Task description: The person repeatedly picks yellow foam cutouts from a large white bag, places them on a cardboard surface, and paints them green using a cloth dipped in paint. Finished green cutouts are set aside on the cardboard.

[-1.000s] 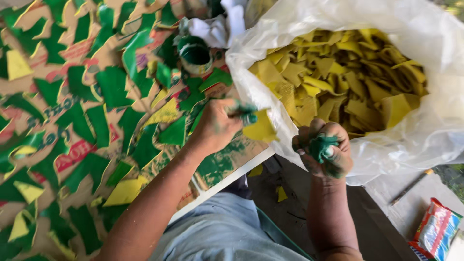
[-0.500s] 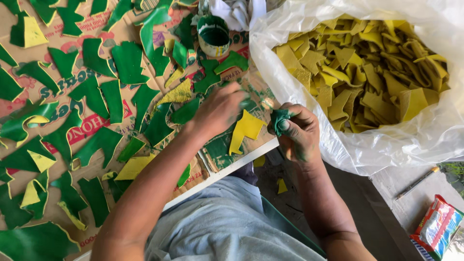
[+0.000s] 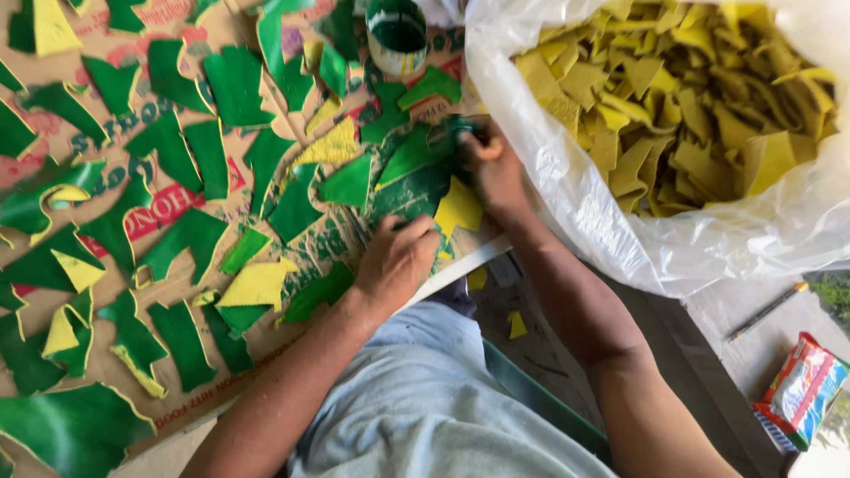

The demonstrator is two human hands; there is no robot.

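Observation:
My left hand [image 3: 397, 258] presses down on a leather-like piece [image 3: 447, 202] that is yellow at its near corner and green further up. It lies at the near edge of a cardboard sheet [image 3: 292, 44]. My right hand [image 3: 492, 168] is closed around a green paint-soaked pad [image 3: 457, 129] and holds it against the piece's far green part. A small cup of green paint [image 3: 396, 32] stands at the far edge of the cardboard, just beyond my right hand.
Several green-painted scraps [image 3: 235, 84] and a few yellow ones [image 3: 258, 283] cover the cardboard. A big clear plastic bag [image 3: 620, 239] of yellow scraps [image 3: 682, 97] sits to the right. A pen [image 3: 767, 311] and a colourful packet [image 3: 801, 389] lie lower right.
My right hand has carried the green pad from off the board's edge up onto the piece. My left hand has slid nearer and now pins the piece's yellow end.

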